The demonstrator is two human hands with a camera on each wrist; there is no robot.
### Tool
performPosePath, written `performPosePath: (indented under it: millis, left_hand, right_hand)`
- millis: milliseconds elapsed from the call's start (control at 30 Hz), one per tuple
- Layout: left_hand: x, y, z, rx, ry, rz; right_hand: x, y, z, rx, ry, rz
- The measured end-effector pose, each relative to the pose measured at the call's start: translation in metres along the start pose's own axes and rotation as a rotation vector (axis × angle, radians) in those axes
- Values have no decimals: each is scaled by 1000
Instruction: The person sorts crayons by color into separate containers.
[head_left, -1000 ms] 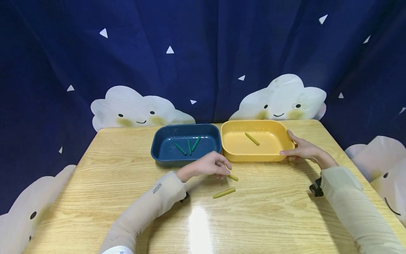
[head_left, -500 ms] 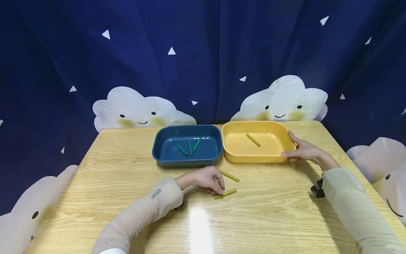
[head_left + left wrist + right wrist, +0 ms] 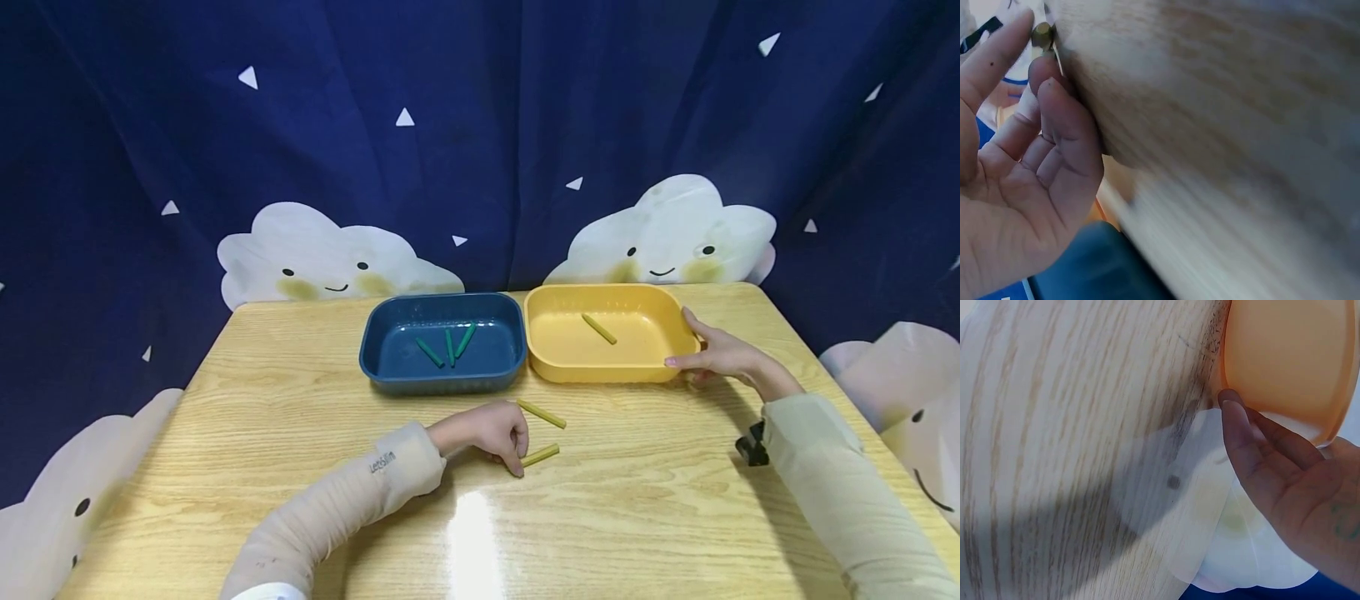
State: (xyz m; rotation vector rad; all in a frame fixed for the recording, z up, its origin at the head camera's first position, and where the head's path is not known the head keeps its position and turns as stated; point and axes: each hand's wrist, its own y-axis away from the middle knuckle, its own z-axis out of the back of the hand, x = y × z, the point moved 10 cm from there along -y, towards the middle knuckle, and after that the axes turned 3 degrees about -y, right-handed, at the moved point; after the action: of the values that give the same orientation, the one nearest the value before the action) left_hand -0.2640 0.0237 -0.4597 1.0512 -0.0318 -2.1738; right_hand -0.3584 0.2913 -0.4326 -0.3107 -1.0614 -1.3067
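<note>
My left hand (image 3: 499,432) is down at the table, thumb and fingertips around the left end of a yellow crayon (image 3: 543,454). In the left wrist view that crayon's end (image 3: 1042,36) shows between thumb and finger. Just behind lies a second yellow crayon (image 3: 542,414) on the wood. My right hand (image 3: 718,358) grips the right end of a yellow tray (image 3: 600,372), thumb at the front corner; the right wrist view shows thumb and fingers at the tray's rim (image 3: 1227,356). One yellow crayon (image 3: 598,328) lies inside this tray.
A dark blue tray (image 3: 442,386) stands against the yellow one's left side, with several green crayons (image 3: 450,347) in it. Both sit toward the back of the wooden table (image 3: 300,392). Behind hangs a blue curtain (image 3: 480,150) with clouds.
My left hand has left the rear yellow crayon and come toward the front one, its fingers now at that crayon's left end. The right hand stays on the yellow tray.
</note>
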Motion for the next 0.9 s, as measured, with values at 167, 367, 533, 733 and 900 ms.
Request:
performPosePath:
  millis: [167,367,533,733,900]
  left_hand:
    - [-3,2,-4,22,-15,-12]
    - [-7,3,4,25,103,-10]
    - [-16,4,16,7,131,-66]
    - [-25,3,34,-30,224,-108]
    - [-33,3,49,-57,252,-123]
  right_hand:
    - [-1,1,-2,9,26,-18]
    - [3,0,3,-6,26,1]
    - [4,-1,3,6,21,12]
    - [3,-1,2,4,37,11]
    - [3,0,1,4,37,11]
